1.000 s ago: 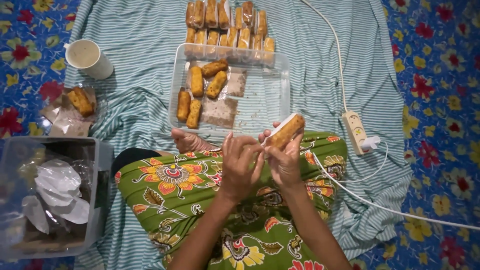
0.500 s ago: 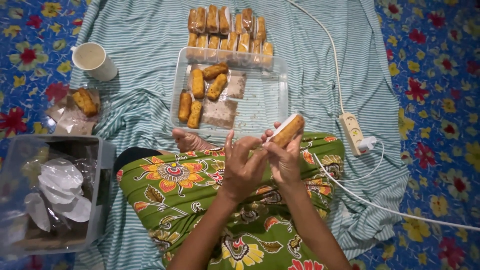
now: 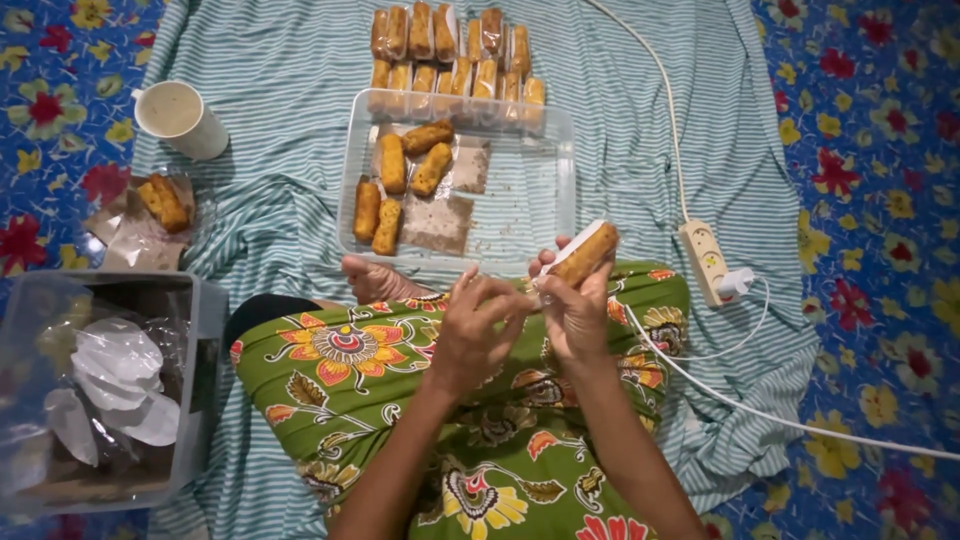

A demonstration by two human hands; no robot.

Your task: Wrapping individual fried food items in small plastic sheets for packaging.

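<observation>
While the right hand (image 3: 578, 310) has its grip clamped on a fried roll (image 3: 582, 256) at frame centre, the left hand (image 3: 478, 335) pinches its wrapper end.

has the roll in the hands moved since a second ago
No. The wrapped fried roll held by the right hand sits just below the clear tray's near right corner, as before.

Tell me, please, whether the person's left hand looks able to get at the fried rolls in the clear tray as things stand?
Probably yes. The fried rolls lie uncovered in the open clear tray, just beyond the knees, with nothing between. But the left hand is busy at the end of the wrapped roll that the right hand holds.
</observation>
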